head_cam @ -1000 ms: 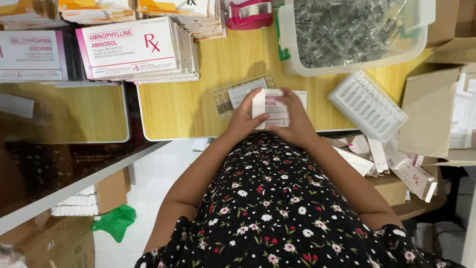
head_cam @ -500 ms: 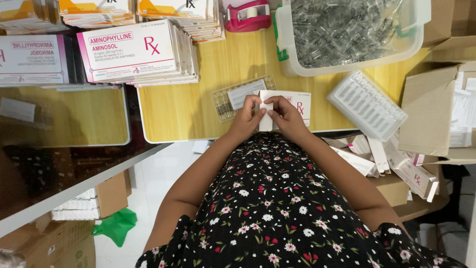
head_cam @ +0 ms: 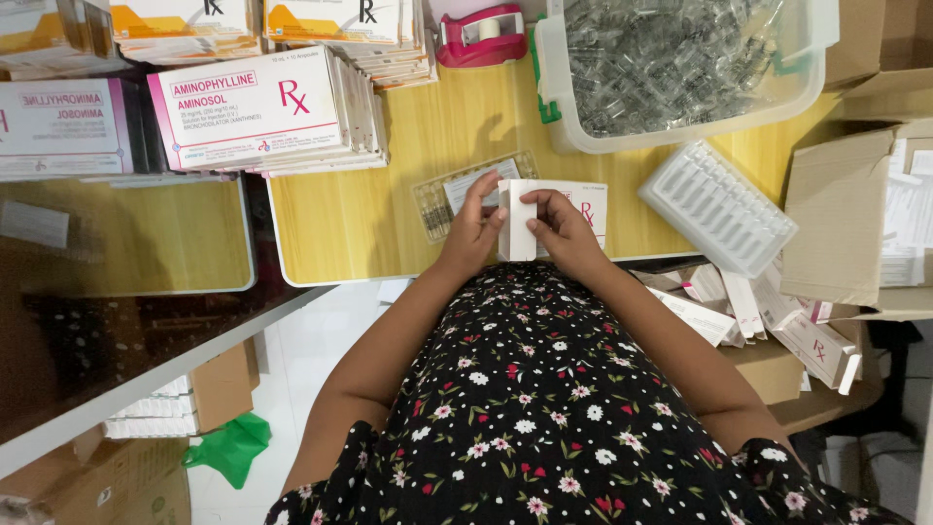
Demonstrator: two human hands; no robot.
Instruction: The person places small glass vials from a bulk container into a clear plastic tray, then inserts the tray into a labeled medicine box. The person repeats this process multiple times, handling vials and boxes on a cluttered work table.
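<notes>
**White carton between both hands at the near desk edge**

White cardboard medicine carton point(head_cam: 544, 219), one in hand, sits at the near edge of the yellow desk point(head_cam: 340, 228), roughly mid-width. Its long axis runs left-right along that edge; the left end flap stands upright between the two grips.

- Left hand point(head_cam: 473, 226): fingers pressed together on the left face of the upright flap, thumb side toward the body. Pinching the carton's left end.
- Right hand point(head_cam: 564, 228): fingers curled over the carton top just right of the flap, pinching the same end from the other side. Both hands touch the carton, so neither is nearer; the carton body extends rightward, away from the left hand and under the right.

Around it:
- One clear blister tray of ampoules point(head_cam: 457, 194) with a paper leaflet on it, lying flat just beyond and left of the carton, touching or nearly touching it; can't tell which.
- One empty white ribbed tray point(head_cam: 714, 206), tilted, near the right edge.
- One clear plastic bin point(head_cam: 680, 73) of loose ampoules at the far right.
- One pink tape dispenser point(head_cam: 481, 34) at the far edge.
- Stacks of flat printed cartons point(head_cam: 262, 112) at far left, at least four stacks; sheets uncountable.
- Several folded cartons point(head_cam: 768, 321) piled beyond the right corner, below desk level.
</notes>
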